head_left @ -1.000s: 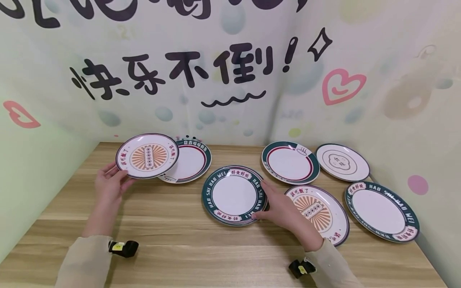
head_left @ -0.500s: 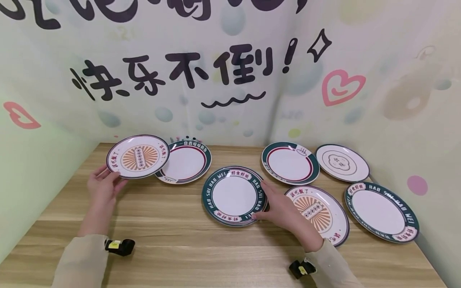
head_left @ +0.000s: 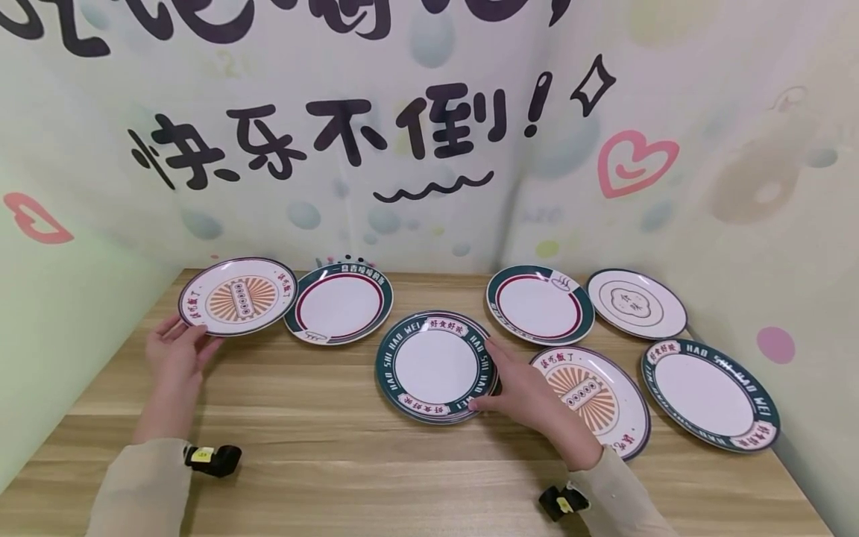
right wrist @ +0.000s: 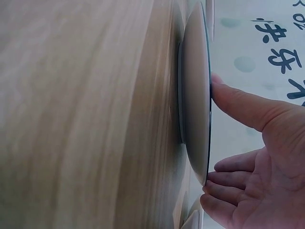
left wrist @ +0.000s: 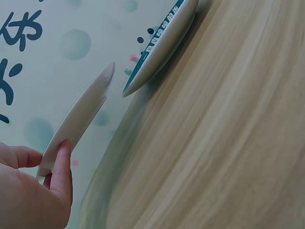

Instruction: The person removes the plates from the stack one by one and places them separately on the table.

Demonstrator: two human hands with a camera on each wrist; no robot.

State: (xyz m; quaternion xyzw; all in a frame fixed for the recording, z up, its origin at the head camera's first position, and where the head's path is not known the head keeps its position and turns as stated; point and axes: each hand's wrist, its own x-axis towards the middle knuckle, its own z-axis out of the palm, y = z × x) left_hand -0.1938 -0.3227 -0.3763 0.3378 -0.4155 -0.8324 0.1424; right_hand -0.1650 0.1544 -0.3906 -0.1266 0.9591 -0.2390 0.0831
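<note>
My left hand [head_left: 177,350] pinches the lower-left rim of a white plate with an orange sunburst [head_left: 241,297]. In the left wrist view this plate [left wrist: 78,119] is tilted and held off the table, thumb and fingers on either side of its edge. Beside it lies a white plate with a green and red rim [head_left: 344,304]. My right hand [head_left: 530,391] touches the right edge of a green-rimmed plate [head_left: 436,365] on the table. In the right wrist view the thumb and relaxed, spread fingers [right wrist: 233,179] meet the edge of this plate [right wrist: 196,95] at two spots.
On the right side lie a green-and-red-rimmed plate [head_left: 540,304], a white plate with a cloud-shaped emblem [head_left: 637,302], another sunburst plate [head_left: 597,395] and another green-rimmed plate [head_left: 711,395]. A printed cloth wall [head_left: 429,216] rises behind the wooden table [head_left: 302,477].
My left hand has carried the sunburst plate leftward and slightly down, uncovering the green-and-red-rimmed plate it overlapped. The right hand and the plate at it have stayed put.
</note>
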